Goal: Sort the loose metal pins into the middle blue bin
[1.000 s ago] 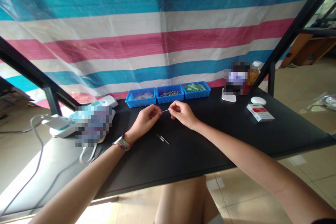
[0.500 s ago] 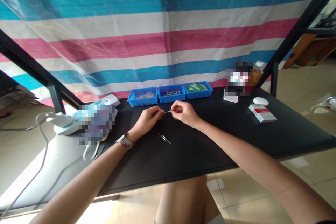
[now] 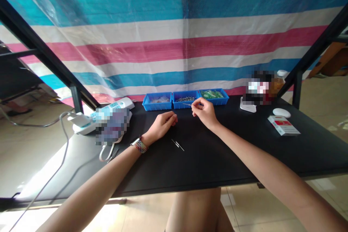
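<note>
My right hand pinches a thin metal pin just in front of the middle blue tray, which holds several dark metal pins. My left hand rests on the black table with its fingers curled; what they hold, if anything, is hidden. Two thin pins lie loose on the table below the hands. The left blue tray holds pale small parts and the right blue tray holds green parts.
A white-and-blue device with a grey cable sits at the table's left end. A red-and-white box, a white oval object and a bottle stand at right. A striped tarp hangs behind.
My hands have parted: the right hand carried the pin up toward the middle tray, and the left hand let go of it and stayed curled on the table. The camera turned slightly left.
</note>
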`<state>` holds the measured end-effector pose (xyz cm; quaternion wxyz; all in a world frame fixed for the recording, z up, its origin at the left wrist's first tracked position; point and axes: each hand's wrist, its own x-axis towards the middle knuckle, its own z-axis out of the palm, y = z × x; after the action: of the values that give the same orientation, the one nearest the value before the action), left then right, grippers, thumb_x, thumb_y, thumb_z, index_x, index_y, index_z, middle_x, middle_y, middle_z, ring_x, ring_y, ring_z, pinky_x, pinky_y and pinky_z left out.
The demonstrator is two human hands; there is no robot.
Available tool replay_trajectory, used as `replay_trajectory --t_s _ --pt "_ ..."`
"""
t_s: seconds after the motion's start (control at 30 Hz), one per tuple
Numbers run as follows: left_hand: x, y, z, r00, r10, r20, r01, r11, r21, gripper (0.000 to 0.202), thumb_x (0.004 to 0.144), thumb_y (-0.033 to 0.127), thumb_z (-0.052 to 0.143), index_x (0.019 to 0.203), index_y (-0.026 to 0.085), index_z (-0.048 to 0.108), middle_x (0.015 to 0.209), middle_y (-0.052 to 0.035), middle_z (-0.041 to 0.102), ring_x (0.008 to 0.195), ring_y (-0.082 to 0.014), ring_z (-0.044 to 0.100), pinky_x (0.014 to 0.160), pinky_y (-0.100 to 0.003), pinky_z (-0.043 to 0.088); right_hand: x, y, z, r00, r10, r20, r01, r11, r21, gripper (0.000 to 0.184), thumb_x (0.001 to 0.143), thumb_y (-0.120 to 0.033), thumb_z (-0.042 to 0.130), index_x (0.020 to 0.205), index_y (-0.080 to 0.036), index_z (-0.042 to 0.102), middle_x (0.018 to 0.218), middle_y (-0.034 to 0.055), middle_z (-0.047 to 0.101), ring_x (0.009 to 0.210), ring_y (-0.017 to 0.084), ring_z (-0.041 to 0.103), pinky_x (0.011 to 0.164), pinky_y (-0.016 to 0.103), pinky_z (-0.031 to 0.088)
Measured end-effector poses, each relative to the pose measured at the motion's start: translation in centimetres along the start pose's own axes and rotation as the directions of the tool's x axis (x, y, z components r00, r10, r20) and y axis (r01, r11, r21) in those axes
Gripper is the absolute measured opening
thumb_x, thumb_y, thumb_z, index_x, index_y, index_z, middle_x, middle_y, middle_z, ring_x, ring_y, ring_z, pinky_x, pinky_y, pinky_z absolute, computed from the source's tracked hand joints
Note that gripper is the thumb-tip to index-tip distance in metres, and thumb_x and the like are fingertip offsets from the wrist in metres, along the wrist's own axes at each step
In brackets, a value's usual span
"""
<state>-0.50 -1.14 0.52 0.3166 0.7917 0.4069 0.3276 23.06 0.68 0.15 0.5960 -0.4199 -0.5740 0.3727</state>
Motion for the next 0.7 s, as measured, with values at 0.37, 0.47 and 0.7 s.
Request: replay_trajectory --t_s 0.37,0.47,0.7 --pt "-0.1 0.1 -0.1 0.998 0.045 0.033 -0.047 0.998 0.042 0.044 0.109 0.048 0.045 0.085 0.018 0.065 0.078 -0.0026 0.066 0.074 -0.0171 0.063 0.072 -0.028 0.049 -2.0 0.4 -1.1 0.976 -0.024 0.214 0.1 0.931 -0.351 0.014 0.087 -0.032 0.066 0.084 -0.018 0.069 0.059 -0.0049 0.053 0.055 0.012 0.049 0.058 0.026 0.037" --pt "-0.2 0.1 0.0 0.999 0.042 0.023 -0.043 0.998 0.039 0.044 0.109 0.048 0.045 0.084 0.018 0.064 0.077 -0.0021 0.065 0.073 -0.0166 0.062 0.07 -0.027 0.048 -3.8 -1.4 0.0 0.833 0.059 0.551 0.133 0.944 -0.302 0.017 0.086 -0.032 0.07 0.076 -0.019 0.065 0.059 -0.0057 0.053 0.054 0.01 0.046 0.055 0.025 0.034" --pt "-0.3 0.2 0.1 0.999 0.035 0.008 -0.036 0.999 0.038 0.044 0.108 0.05 0.047 0.083 0.018 0.065 0.08 -0.0034 0.069 0.074 -0.0169 0.062 0.07 -0.027 0.049 -6.1 -3.8 1.2 0.625 -0.058 0.779 0.443 0.848 -0.292 0.021 0.076 -0.015 0.076 0.096 -0.021 0.072 0.073 -0.0061 0.06 0.062 0.01 0.052 0.066 0.024 0.039"
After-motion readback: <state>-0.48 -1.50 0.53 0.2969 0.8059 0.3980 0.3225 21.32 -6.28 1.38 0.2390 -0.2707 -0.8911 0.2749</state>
